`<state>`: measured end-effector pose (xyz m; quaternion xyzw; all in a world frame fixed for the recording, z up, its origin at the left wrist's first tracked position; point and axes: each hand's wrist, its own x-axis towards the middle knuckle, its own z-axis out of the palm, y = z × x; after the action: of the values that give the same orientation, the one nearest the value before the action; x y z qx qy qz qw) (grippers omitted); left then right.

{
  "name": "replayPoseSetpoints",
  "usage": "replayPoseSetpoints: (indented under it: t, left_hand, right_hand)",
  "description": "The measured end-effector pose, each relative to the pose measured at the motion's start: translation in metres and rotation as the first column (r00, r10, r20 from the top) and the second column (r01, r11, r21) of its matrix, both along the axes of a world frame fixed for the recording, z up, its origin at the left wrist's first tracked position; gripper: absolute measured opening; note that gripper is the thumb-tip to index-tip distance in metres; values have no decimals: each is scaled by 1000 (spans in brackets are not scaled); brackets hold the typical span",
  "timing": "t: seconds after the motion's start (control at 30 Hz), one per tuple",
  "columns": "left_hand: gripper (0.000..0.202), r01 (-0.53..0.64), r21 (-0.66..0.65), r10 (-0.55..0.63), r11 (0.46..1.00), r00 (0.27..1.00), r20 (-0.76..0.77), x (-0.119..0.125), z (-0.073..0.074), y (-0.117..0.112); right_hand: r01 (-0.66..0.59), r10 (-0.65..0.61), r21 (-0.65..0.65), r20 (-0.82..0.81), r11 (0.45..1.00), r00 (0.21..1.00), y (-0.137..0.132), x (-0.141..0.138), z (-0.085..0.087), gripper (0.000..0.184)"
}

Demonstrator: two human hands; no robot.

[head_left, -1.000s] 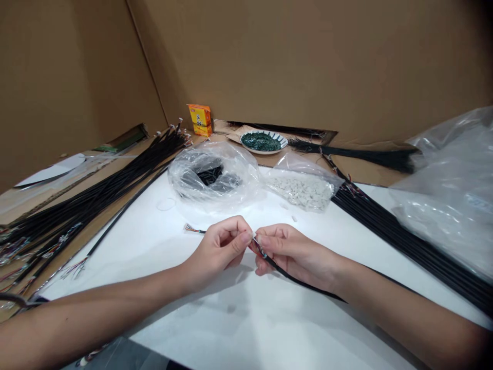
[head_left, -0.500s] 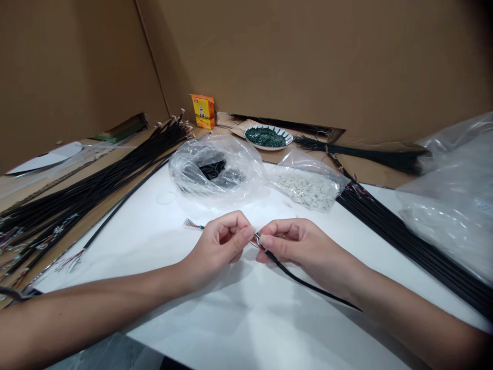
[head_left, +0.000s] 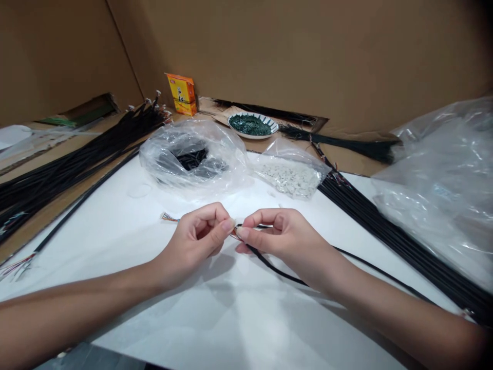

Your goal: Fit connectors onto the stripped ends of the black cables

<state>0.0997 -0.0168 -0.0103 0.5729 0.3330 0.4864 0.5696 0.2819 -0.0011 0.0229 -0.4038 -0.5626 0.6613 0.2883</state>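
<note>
Close together above the white work surface (head_left: 239,313), both hands pinch at the thin coloured wires (head_left: 233,234) of a black cable (head_left: 275,270). My left hand (head_left: 198,234) has thumb and index finger pressed together on the wires. Out past its far side, a small bunch of coloured wires with a pale connector (head_left: 168,217) sticks out to the left. My right hand (head_left: 283,234) is closed with thumb and fingertips on the wires near the cable's sheath end. The cable runs under this hand, and another black stretch emerges beyond the right forearm. Fingertip details are too small to make out.
Behind the hands lie a clear bag with black pieces (head_left: 194,158) and a bag of small white parts (head_left: 290,174). Black cable bundles lie left (head_left: 96,141) and right (head_left: 385,231). A patterned plate (head_left: 252,126) and a yellow-orange box (head_left: 182,95) stand against cardboard.
The view has shifted, so the scene sits further left and higher. Both hands keep their pinch on the wires. A black stretch of cable now shows beyond my right hand and forearm.
</note>
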Motion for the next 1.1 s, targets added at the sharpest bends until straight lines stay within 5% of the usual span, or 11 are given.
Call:
replayPoseSetpoints:
  t: [0.57,1.1]
  left_hand:
    - [22,72,-82,-67,994,996,62,0,-4,3]
    - [21,59,-124,-50,991,996,73,2,0,3]
  right_hand:
    - [-9,6,84,40,996,999,0,1,-3,25]
    - [-55,55,6,10,998,998,3,0,-3,29]
